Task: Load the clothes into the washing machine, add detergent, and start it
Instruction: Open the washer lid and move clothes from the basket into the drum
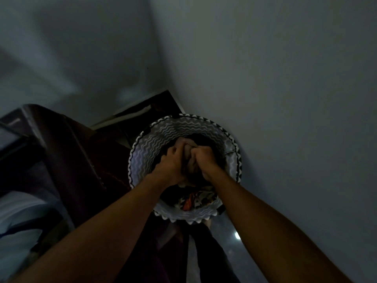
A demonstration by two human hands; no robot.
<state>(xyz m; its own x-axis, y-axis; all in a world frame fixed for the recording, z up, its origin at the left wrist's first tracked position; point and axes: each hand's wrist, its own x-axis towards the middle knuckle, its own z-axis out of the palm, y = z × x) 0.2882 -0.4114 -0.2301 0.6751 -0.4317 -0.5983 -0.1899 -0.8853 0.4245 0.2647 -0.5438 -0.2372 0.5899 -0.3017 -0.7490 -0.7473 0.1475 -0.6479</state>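
The left hand (173, 163) and the right hand (205, 160) reach down side by side into a round laundry basket (142, 158), each with fingers curled tight around a bunched brownish-grey garment (186, 158) that rises between the two fists. Seen from the head camera in dim light, both bare forearms stretch from the bottom of the frame up to the basket's mouth, the left crossing the near-left part of the rim, the right crossing its near-right part. The basket stands in the corner of the room, close against a pale wall (285, 78) on its right, and its lining carries a grey-and-white zigzag pattern with a black-and-white toothed trim along the rim. The gripped garment sits at the top of the load, near the middle of the opening. Below the wrists, at the near edge inside the basket, lies more clothing (193, 201) in a black, white and orange print, partly hidden under the forearms. To the basket's left stands a dark cabinet-like unit (67, 150), its form too dark and blurred to name with confidence; a pale surface with a dark curved mark (20, 217) shows at the far left edge. A strip of glossy floor (230, 237) shows just below the basket, catching a small bright reflection of light.
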